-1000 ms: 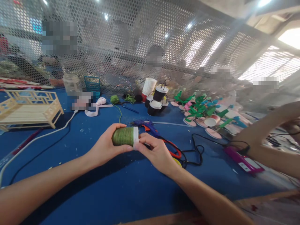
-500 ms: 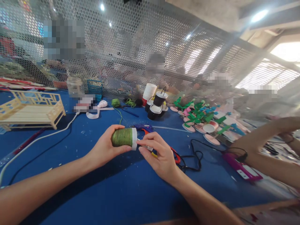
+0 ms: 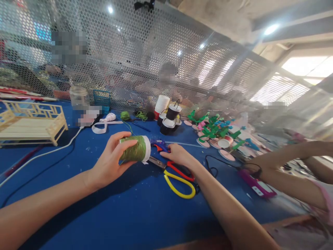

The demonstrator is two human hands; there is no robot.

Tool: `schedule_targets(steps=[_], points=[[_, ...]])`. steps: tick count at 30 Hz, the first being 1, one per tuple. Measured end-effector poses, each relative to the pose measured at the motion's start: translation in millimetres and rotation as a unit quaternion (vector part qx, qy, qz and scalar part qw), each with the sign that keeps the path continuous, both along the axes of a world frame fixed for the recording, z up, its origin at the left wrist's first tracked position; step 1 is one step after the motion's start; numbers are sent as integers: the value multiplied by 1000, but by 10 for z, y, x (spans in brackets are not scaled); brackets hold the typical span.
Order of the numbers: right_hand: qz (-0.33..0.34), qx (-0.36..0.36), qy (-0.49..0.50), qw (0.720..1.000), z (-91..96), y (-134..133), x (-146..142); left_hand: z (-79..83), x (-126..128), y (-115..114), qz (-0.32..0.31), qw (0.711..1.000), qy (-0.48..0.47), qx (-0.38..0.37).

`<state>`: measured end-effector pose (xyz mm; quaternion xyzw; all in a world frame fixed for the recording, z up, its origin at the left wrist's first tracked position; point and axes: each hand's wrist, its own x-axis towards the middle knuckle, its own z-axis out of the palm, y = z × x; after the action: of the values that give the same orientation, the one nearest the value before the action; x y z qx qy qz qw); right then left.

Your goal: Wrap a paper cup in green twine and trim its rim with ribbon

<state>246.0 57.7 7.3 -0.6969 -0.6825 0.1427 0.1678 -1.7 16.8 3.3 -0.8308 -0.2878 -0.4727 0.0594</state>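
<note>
My left hand [image 3: 110, 163] is wrapped round a cup [image 3: 135, 148] wound with green yarn, tipped on its side with its white-banded rim facing right. A small white end hangs below that rim. My right hand [image 3: 178, 155] has its fingers closed at the handle of a blue and orange glue gun [image 3: 157, 144] lying on the table. Part of the handle is hidden by the fingers. Scissors [image 3: 179, 185] with red and yellow handles lie below the right hand, blades pointing toward the cup.
White ribbon [image 3: 100, 129] and green yarn balls [image 3: 125, 115] lie behind. Black-wrapped cups [image 3: 168, 125] stand near the mesh screen. Green paper pieces on pink discs [image 3: 213, 133] crowd the right, beside a purple device [image 3: 256, 184] and another person's arm [image 3: 283, 173]. A small wooden bed frame [image 3: 31, 125] stands left.
My right hand has left the cup's white rim and moved to the glue gun behind it, uncovering the scissors. My left hand still holds the cup, turned slightly. The view has shifted a little right.
</note>
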Motion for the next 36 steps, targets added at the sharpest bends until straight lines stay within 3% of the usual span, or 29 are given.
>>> schedule_targets(steps=[7,13,15,19,25,28,32,36], points=[[-34,-10,79,996,-86,102,-83,32,-65,74,19,999,-27,-3],[10,-29,222,975,112,-69,-33,42,-107,161,41,996,-69,-44],[34,-36,278,959,211,-163,-14,47,-114,167,39,996,-66,-51],[47,-68,443,892,371,-390,2,55,-116,156,32,997,-55,-38],[90,-94,520,845,421,-629,-69,35,-103,136,18,997,-53,-47],[83,-91,529,840,391,-650,-90,26,-108,149,8,995,-69,-68],[126,-115,503,847,375,-660,-98,24,-120,171,6,993,-78,-86],[119,-118,459,873,371,-693,-122,35,-118,174,8,994,-70,-79]])
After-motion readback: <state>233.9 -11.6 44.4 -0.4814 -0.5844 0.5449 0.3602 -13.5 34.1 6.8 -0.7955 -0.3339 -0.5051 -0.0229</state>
